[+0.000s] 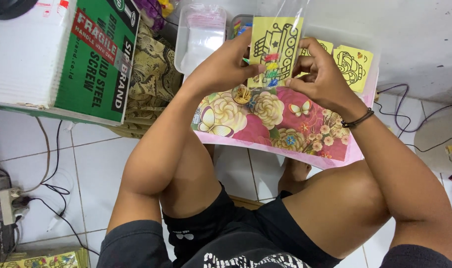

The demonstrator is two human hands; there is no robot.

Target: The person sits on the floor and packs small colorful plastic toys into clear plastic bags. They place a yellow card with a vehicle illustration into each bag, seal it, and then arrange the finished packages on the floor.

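My left hand [225, 62] and my right hand [321, 75] both hold a clear plastic sleeve [280, 15] with a yellow picture card [274, 47] in it; the card shows a tank outline. Small coloured packets [271, 69] sit at the sleeve's lower end, between my fingertips. I hold it above a low table with a pink floral top [280, 126]. A wrist band circles my right wrist. More yellow picture cards [354, 67] lie behind my right hand on the table.
A clear plastic tub [200, 37] with plastic bags stands at the table's back left. A green and white cardboard box [94, 59] and patterned cloth [151, 74] lie at left. Cables and a power strip [10, 204] run over the tiled floor. My knees are under the table.
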